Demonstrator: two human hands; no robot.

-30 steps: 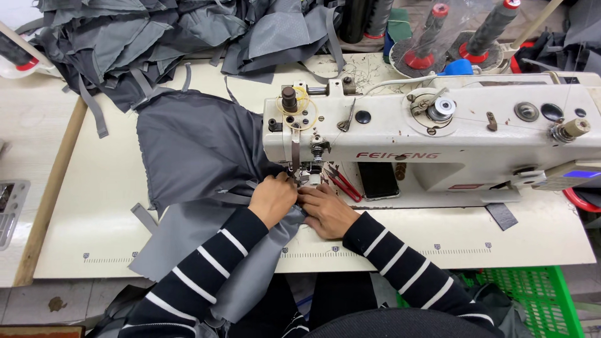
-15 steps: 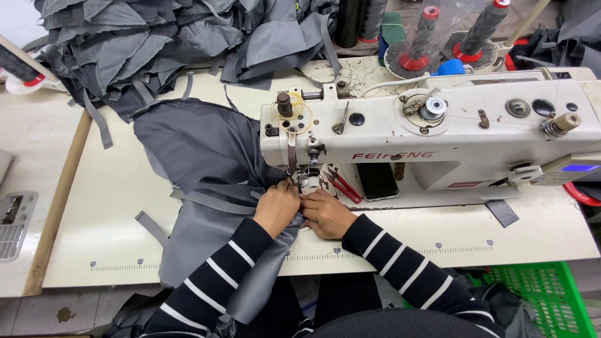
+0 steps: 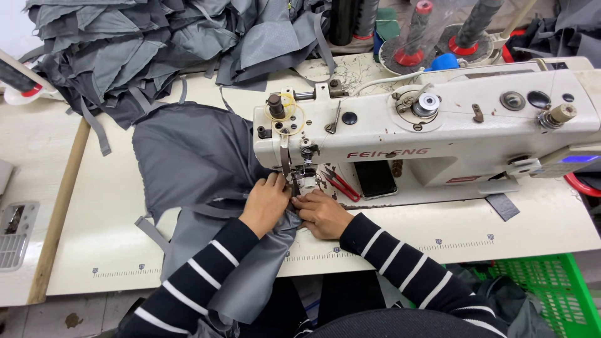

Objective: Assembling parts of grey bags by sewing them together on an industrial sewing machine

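Hands are pressing down flat on the gray cloth (image 3: 188,156), right in front of the sewing machine (image 3: 432,134). The left hand (image 3: 266,203) is lying open on the cloth just left of the machine's needle. The right hand (image 3: 322,215) is pinching the cloth's edge beside it. Red snips (image 3: 338,183) are lying under the machine on the counter (image 3: 100,213).

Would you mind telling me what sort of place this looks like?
Most likely a garment sewing workshop: an industrial sewing machine on a long table, a heap of cut grey fabric pieces behind it, and thread cones at the back.
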